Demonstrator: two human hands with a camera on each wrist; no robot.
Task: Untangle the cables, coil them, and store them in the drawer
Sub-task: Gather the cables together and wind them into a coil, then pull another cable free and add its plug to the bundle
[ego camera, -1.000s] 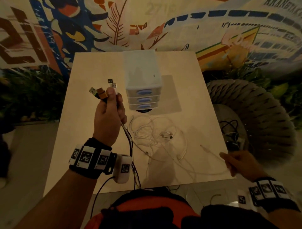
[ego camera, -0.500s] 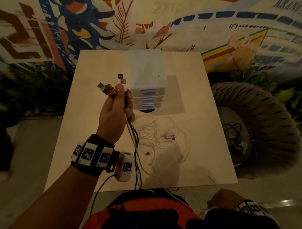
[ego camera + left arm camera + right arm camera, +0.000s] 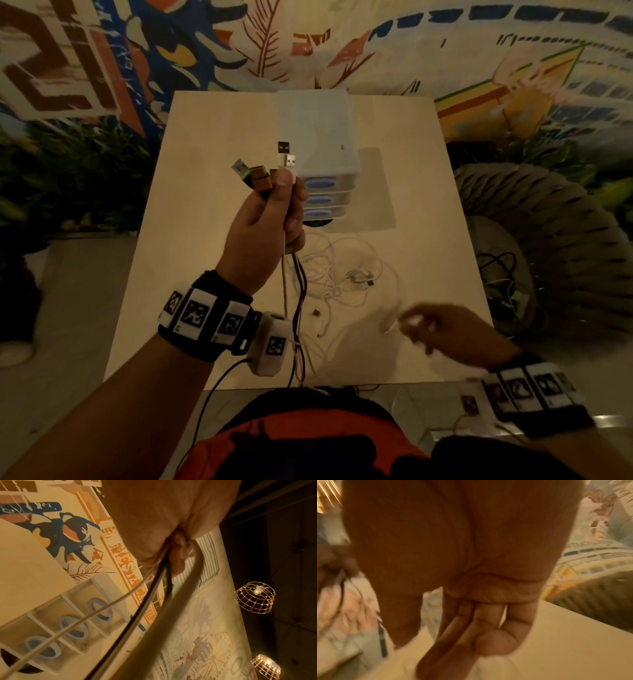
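1. Step: untangling, not yet coiling. Drawers (image 3: 323,202) all look closed; nothing seen stored, as far as I can tell.
2. L hand (image 3: 265,233) is raised above the bench (image 3: 205,240), grip clamped round a bunch of cables (image 3: 298,284) just below their plugs (image 3: 270,168). Plugs stick up out of the fist; the leads hang straight down under it past the wrist and off the near bench edge.
3. L wrist view confirms: fingers curled tight round dark + pale leads (image 3: 154,585), drawers behind them.
4. R hand (image 3: 442,332) is low, to the right of and below the L grip, over the near right part of the bench. Heavily blurred. Fingers look mostly straight in the wrist view (image 3: 471,622); a thin pale strand shows near the fingertips in the head view, but can't tell if it's pinched or just passing by.
5. White tangle (image 3: 346,277) lies loose on the bench, below + right of the L fist, between it and the R hand, in front of the drawers.
6. Next, my guess: R hand picks one lead and draws it free of the tangle while L grip holds the plug ends firm. Needs a slow pull; a snagged loop would drag the whole pile.
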